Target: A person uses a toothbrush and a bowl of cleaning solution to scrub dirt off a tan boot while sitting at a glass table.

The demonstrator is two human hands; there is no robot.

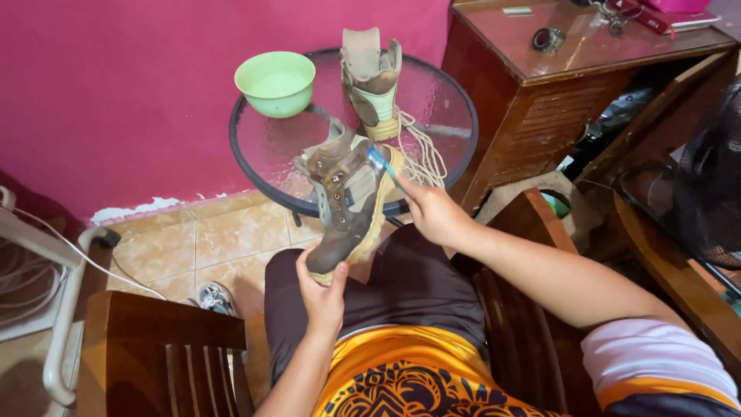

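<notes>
The left hand [323, 297] is closed around the toe end of a worn brown boot [343, 202], fingers under the sole and thumb curled up over the toe cap, so the boot is held in the air above the person's lap with its open ankle tipped toward the far side. The right hand [434, 214] is pinched shut on the handle of a small brush with a blue head [380, 161]; the head touches the boot's tan sole edge near the heel, on the right flank of the boot.

Beyond the held boot stands a round glass-topped table [444, 116] with a dark metal rim. On its left part sits 1 pale green bowl [275, 82]. To the right of the bowl a second boot [373, 81] stands upright, and a heap of cream laces [421, 154] trails from it toward the near right edge of the glass.

At the far left a white cable [77, 251] runs over the tan floor tiles [224, 239], and a dark wooden chair back [166, 340] fills the near left corner. The wall behind is deep pink. To the right of the table stands a dark wooden desk [540, 108] with small items on top, too small to tell apart.
</notes>
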